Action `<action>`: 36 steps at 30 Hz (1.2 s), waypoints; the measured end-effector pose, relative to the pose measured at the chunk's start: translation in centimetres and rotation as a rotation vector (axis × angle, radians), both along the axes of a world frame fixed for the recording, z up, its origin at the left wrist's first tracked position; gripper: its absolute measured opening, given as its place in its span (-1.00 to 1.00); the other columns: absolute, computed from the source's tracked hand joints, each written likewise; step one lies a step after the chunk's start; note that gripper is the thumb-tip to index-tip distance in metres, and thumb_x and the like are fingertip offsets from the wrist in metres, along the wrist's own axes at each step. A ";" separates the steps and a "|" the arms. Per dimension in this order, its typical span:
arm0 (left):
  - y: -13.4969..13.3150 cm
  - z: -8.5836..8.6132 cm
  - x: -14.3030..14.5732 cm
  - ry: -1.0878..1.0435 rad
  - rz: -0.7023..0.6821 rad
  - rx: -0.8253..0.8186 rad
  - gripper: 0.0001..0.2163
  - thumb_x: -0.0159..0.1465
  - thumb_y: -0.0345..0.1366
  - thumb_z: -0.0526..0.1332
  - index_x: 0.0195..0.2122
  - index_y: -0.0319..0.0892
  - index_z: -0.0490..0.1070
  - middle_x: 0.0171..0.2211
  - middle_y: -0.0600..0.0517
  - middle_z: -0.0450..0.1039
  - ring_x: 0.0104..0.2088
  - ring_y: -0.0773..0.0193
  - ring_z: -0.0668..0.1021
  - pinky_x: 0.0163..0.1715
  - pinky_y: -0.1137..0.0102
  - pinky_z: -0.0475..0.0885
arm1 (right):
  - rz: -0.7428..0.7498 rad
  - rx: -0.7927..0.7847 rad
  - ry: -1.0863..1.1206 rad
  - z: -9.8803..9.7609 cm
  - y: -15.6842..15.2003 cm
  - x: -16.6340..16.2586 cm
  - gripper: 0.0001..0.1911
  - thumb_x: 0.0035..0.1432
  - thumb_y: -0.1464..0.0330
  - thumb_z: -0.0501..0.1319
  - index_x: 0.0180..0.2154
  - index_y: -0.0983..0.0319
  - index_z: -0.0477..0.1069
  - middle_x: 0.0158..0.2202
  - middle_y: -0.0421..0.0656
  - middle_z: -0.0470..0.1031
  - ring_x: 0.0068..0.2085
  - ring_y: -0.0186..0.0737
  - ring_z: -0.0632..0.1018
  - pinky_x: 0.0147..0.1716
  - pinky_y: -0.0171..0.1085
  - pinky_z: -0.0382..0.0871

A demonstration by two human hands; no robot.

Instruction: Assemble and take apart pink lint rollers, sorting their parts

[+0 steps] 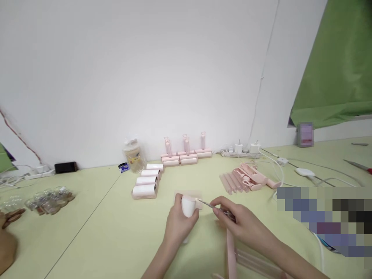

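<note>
My left hand (pixel 179 221) is closed around a white roll (pixel 188 208), its pink end turned up. A slim metal tool with a pointed tip (pixel 207 203) is pinched in my right hand (pixel 236 217). The tip reaches the roll's right side; I cannot tell whether it touches. Behind the roll, a pale pink flat piece (pixel 198 194) lies on the table. Below my right hand are a long pink part (pixel 231 255) and clear pinkish tubes (pixel 255 263).
Several white rolls in pink holders (pixel 144 190) line up left of centre. Pink holders with upright tubes (pixel 188 159) stand by the wall. Pink handles and covers (pixel 252 176) lie to the right, near a power strip (pixel 240 154) and cables. Another person's hand (pixel 7 248) is at far left, beside clear domes (pixel 49 199).
</note>
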State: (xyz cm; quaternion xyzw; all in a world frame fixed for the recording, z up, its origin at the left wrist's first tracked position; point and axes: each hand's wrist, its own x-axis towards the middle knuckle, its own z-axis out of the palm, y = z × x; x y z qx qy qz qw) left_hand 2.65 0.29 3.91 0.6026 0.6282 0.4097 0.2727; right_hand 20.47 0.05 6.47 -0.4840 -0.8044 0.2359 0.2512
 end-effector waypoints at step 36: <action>7.5 4.7 1.2 -0.280 0.073 0.366 -0.75 0.13 -0.17 0.12 -0.23 -0.11 0.11 -0.30 0.03 0.39 -0.30 0.28 0.49 -0.35 0.44 0.36 | 0.437 -0.127 0.497 -1.9 10.5 -5.0 -0.44 0.04 0.04 0.09 -0.01 0.25 0.22 0.01 -0.01 0.34 0.03 -0.10 0.35 -0.08 -0.18 0.27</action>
